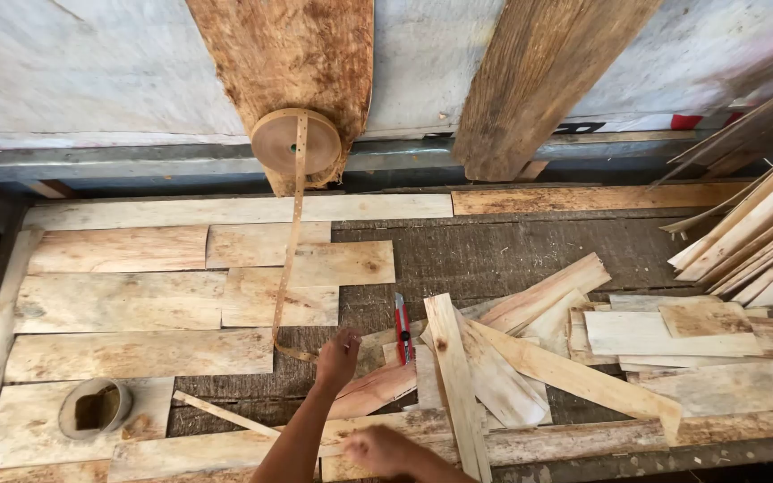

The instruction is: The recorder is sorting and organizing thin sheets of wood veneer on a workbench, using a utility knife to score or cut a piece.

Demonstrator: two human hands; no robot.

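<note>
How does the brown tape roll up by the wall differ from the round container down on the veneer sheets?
The brown paper tape roll stands on edge against the bark-faced slab, while the round grey container lies flat with its opening up. The roll looks solid with a small centre hole; the container is hollow. A long strip trails from the roll down to the left hand; nothing trails from the container. Both are circular.

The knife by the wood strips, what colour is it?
Red utility knife, seen in the head view.
</note>
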